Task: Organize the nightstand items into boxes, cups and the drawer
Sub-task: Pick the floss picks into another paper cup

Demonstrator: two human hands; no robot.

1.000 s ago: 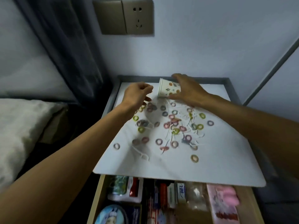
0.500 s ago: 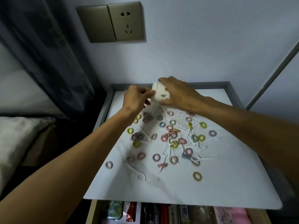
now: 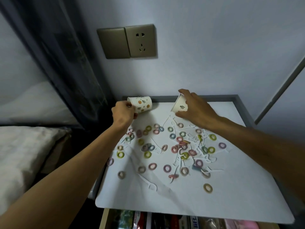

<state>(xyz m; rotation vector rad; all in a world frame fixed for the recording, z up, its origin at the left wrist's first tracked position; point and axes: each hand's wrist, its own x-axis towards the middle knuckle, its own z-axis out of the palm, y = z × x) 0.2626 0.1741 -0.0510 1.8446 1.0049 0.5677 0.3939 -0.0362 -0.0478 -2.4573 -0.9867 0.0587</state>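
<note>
Two white paper cups with small printed leaves and dots are held above the back of the nightstand top. My left hand (image 3: 123,113) grips one paper cup (image 3: 142,104) by its rim, tipped on its side at the back left corner. My right hand (image 3: 196,109) holds the other paper cup (image 3: 179,104), tilted, its base down toward the mat. Several small coloured hair ties (image 3: 167,168) and white floss picks (image 3: 152,185) lie scattered over the white mat (image 3: 231,195) below both hands.
The nightstand's grey rim (image 3: 241,103) borders the mat at the back and right. An open drawer (image 3: 165,221) packed with packets and boxes shows at the bottom. A wall socket (image 3: 127,41) is above; a dark curtain (image 3: 54,55) and bedding (image 3: 21,154) are at left.
The two cups, nested together in both hands before, are now apart: my left hand carried one to the left, my right hand kept the other. The view tilted upward.
</note>
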